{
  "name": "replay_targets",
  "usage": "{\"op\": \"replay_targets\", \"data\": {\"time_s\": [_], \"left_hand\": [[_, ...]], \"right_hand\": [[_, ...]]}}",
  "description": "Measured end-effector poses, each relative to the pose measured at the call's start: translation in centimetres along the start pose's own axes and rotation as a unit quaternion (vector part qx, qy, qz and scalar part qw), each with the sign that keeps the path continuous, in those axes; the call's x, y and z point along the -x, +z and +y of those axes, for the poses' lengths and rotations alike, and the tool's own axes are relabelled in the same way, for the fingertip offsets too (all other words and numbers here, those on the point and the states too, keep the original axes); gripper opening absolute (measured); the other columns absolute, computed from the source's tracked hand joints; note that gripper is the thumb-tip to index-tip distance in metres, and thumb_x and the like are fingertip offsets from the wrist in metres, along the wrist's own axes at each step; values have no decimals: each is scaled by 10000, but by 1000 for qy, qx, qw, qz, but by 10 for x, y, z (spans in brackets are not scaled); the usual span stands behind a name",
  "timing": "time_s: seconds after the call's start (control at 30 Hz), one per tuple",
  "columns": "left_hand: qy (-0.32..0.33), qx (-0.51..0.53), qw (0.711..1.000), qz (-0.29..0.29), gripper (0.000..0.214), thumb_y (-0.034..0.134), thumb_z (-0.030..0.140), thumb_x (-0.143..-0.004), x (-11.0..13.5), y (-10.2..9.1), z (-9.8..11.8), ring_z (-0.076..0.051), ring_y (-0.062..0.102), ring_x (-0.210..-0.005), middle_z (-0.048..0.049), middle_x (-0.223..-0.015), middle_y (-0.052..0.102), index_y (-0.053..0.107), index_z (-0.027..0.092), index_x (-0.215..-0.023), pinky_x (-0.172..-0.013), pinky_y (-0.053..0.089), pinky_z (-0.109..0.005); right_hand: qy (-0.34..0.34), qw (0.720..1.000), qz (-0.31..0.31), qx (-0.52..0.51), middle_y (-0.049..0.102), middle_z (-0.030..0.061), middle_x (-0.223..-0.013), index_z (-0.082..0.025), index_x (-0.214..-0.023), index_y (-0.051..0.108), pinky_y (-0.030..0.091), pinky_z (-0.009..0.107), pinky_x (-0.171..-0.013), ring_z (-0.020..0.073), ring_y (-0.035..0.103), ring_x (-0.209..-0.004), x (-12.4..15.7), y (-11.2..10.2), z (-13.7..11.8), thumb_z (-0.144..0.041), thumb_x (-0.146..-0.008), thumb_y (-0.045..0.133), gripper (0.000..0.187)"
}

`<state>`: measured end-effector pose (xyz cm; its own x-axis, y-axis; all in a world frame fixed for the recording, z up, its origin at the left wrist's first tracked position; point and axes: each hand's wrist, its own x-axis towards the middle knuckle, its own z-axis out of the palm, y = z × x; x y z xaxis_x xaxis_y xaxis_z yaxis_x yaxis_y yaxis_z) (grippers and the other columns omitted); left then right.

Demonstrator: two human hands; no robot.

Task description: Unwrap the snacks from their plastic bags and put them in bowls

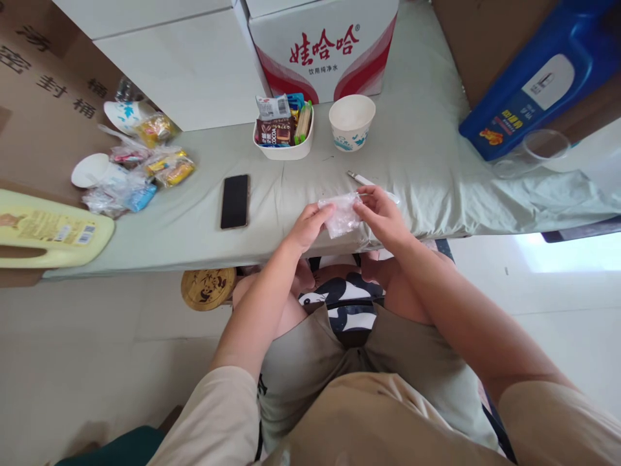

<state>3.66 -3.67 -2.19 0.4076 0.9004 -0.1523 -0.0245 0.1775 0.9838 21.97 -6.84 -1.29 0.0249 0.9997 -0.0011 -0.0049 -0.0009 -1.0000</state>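
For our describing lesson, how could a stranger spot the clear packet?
Find the cloth-covered table, then its near edge. There, the left hand and right hand hold the clear packet. Unlike the wrappers lying at left, it is held.

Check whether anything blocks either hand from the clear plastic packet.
Nothing visible does: the left hand and right hand both hold the clear plastic packet by its sides. The slim white tool lies beyond the right hand, not in between.
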Motion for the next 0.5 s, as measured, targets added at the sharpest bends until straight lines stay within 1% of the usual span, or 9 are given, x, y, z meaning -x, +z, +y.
{"op": "replay_targets", "data": {"time_s": [0.07,0.1,0.13,0.2,0.27,0.33,0.43,0.5], "left_hand": [[8,-32,999,1,391,665,559,-840,-2,0,-2,-136,604,-666,-11,-685,654,679,175,-766,-656,482,-268],[17,-54,998,-1,381,663,543,-846,-4,1,-3,-126,580,-643,-3,-664,634,667,175,-749,-636,467,-262],[28,-71,997,-5,359,665,524,-848,-6,2,-2,-120,566,-635,3,-662,623,662,175,-761,-626,456,-256],[51,-82,995,-10,294,673,476,-847,-13,4,1,-114,577,-665,6,-722,637,666,183,-862,-633,455,-243],[70,-83,994,-5,257,661,427,-855,-23,4,6,-111,606,-713,1,-804,658,658,195,-967,-659,462,-235],[82,-98,992,2,222,624,396,-875,-34,1,9,-111,612,-733,-7,-825,660,651,193,-960,-680,462,-239],[97,-117,988,19,215,589,389,-884,-51,-6,12,-124,598,-753,-19,-814,659,646,182,-893,-711,458,-260],[99,-121,987,27,221,583,391,-879,-60,-10,13,-131,589,-755,-23,-811,665,641,179,-873,-720,453,-270]], "right_hand": [[36,997,-65,-10,649,10,-830,-241,-1027,582,502,323,-657,165,597,-729,2,-1,0,-519,-734,769,446],[49,996,-75,0,637,-1,-787,-234,-983,590,486,314,-635,158,584,-699,4,-2,0,-499,-721,777,417],[56,996,-69,15,617,-15,-744,-230,-932,590,463,303,-611,148,562,-665,5,-4,0,-473,-711,781,380],[59,997,-20,48,568,-40,-677,-230,-853,571,410,284,-574,128,507,-609,9,-10,1,-427,-711,768,313],[47,995,41,73,546,-49,-654,-231,-826,556,372,275,-561,119,474,-587,9,-20,-1,-392,-729,737,261],[17,989,94,113,531,-49,-649,-231,-801,548,346,273,-555,114,446,-575,5,-32,-7,-349,-747,712,209],[-54,963,144,221,509,-39,-645,-231,-754,537,334,288,-561,117,426,-582,-21,-44,-31,-274,-753,704,172],[-106,932,148,313,523,-24,-662,-227,-739,532,362,305,-604,133,478,-638,-52,-45,-53,-243,-772,695,167]]}}
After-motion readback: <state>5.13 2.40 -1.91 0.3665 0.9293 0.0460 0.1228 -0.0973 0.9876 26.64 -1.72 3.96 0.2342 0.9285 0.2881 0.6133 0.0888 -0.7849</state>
